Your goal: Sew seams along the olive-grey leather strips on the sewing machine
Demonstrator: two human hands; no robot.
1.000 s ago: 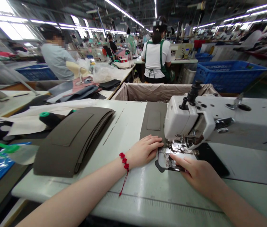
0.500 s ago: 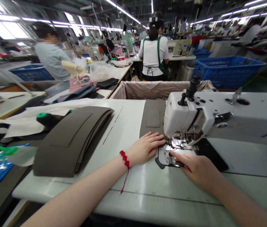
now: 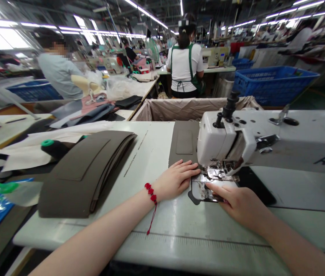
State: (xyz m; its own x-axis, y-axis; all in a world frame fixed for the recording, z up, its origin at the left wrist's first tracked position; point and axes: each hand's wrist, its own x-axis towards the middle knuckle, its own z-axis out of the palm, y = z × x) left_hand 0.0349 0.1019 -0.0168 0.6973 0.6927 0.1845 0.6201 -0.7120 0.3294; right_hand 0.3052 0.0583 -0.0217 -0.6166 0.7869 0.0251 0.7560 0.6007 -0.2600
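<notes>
My left hand lies flat, fingers spread, on the near end of a grey-brown panel with a rectangular patch on it. Its fingertips are beside the presser foot of a white sewing machine. My right hand reaches in from the right with the index finger stretched over the metal needle plate. The other fingers are partly hidden below it, and I see nothing held. A red braided bracelet circles my left wrist. The machine head hides the panel's right edge.
A stack of grey-brown panels is on the tabletop at left, near a black thread cone. Behind the table is a cloth-lined bin. One person in a green apron sits ahead; blue crates stand to the right.
The whole view has shifted slightly left. Both hands and the panel keep practically the same places at the machine.
</notes>
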